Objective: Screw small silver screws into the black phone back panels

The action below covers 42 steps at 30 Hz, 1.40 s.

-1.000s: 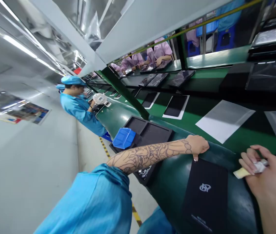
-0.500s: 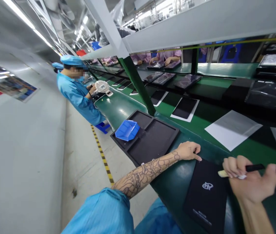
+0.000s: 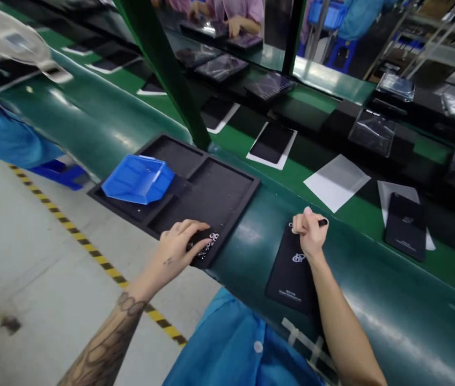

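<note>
My left hand (image 3: 185, 244) is at the near corner of a black divided tray (image 3: 227, 185), thumb and forefinger apart beside a small heap of shiny ring-like parts (image 3: 210, 244). No part shows clearly between its fingers. My right hand (image 3: 310, 228) is closed around a black pen-like tool (image 3: 323, 222), of which only one end shows. That fist rests over the upper end of a black tablet back cover (image 3: 287, 284) with a white logo, lying on the green bench. A small ring (image 3: 291, 225) shows at the cover's top corner, next to the fist.
A blue bin (image 3: 139, 179) sits in the tray's left part. Beyond the bench, a green belt carries white sheets (image 3: 337, 182) and black covers (image 3: 405, 225). A green post (image 3: 167, 75) rises behind the tray. Co-workers' hands and a white fan (image 3: 10, 35) are farther off.
My left hand has left the cover's top corner and moved left to the parts in the tray. My right hand has turned over and come onto the cover's top. The view has swung down and right.
</note>
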Available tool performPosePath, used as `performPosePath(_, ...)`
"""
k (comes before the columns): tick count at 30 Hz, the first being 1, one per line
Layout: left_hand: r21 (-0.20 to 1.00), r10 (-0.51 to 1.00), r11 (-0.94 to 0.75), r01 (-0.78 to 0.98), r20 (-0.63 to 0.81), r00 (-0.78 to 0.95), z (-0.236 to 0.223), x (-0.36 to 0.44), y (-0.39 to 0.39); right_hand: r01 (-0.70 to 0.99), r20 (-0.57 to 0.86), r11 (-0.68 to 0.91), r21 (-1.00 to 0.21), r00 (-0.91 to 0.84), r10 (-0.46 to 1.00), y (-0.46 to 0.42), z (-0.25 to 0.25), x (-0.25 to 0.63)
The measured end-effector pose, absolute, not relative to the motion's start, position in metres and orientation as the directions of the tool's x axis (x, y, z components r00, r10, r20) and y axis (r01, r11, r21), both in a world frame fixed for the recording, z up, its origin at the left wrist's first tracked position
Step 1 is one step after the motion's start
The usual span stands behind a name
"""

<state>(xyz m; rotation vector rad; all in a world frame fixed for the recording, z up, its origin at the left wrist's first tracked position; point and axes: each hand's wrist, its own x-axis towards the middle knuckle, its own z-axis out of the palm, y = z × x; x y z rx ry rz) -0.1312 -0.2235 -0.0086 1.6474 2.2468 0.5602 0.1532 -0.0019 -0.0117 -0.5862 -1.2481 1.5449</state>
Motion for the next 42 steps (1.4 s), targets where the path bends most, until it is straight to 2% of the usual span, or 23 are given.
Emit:
performPosePath(2, 0.421, 0.958, 0.277, 0.863, -0.052, -0.282, -0.015, -0.133, -0.238, -0.386, 0.219, 0.076, -0.919, -0.339, 0.915, 0.004, -0.011, 0.143)
performPosePath(5, 0.402, 0.969, 0.243, 0.883, -0.068, -0.236, -0.021, -0.130, -0.246, -0.340, 0.215, 0.098, -0.935, -0.326, 0.921, 0.009, -0.015, 0.135)
performPosePath(10, 0.450, 0.976, 0.210, 0.868, -0.045, -0.213, -0.024, -0.127, -0.243, -0.264, 0.186, 0.090, -0.960, -0.368, 0.911, 0.010, -0.022, 0.136)
performPosePath(15, 0.478, 0.984, 0.163, 0.863, -0.019, -0.175, -0.021, -0.129, -0.239, -0.291, 0.214, 0.102, -0.951, -0.386, 0.897, 0.010, -0.025, 0.136)
performPosePath(19, 0.493, 0.984, 0.167, 0.854, -0.022, -0.179, -0.012, -0.131, -0.236, -0.217, 0.252, 0.174, -0.961, -0.413, 0.875, 0.008, -0.032, 0.139)
performPosePath(22, 0.513, 0.969, 0.213, 0.831, -0.001, -0.248, -0.004, -0.130, -0.229, -0.168, 0.290, 0.240, -0.956, -0.437, 0.851, 0.006, -0.040, 0.144)
performPosePath(25, 0.585, 0.950, 0.184, 0.790, 0.100, -0.295, 0.007, -0.120, -0.216, -0.198, 0.338, 0.277, -0.940, -0.451, 0.826, 0.005, -0.048, 0.147)
performPosePath(28, 0.690, 0.953, 0.063, 0.721, 0.173, -0.250, 0.014, -0.095, -0.197, -0.205, 0.375, 0.315, -0.927, -0.454, 0.808, 0.004, -0.055, 0.149)
performPosePath(31, 0.820, 0.971, -0.048, 0.571, 0.171, -0.164, 0.012, -0.053, -0.175, -0.195, 0.382, 0.329, -0.924, -0.449, 0.808, 0.000, -0.060, 0.147)
performPosePath(34, 0.929, 0.988, -0.079, 0.360, 0.120, -0.092, 0.000, -0.007, -0.158, -0.189, 0.401, 0.354, -0.916, -0.435, 0.806, -0.003, -0.058, 0.143)
performPosePath(37, 0.966, 0.997, -0.046, 0.253, 0.059, -0.046, -0.016, 0.026, -0.152, -0.160, 0.421, 0.392, -0.906, -0.455, 0.785, -0.003, -0.050, 0.139)
performPosePath(42, 0.957, 0.997, -0.001, 0.288, 0.022, -0.070, -0.033, 0.045, -0.168, -0.138, 0.439, 0.427, -0.894, -0.460, 0.771, 0.000, -0.042, 0.137)
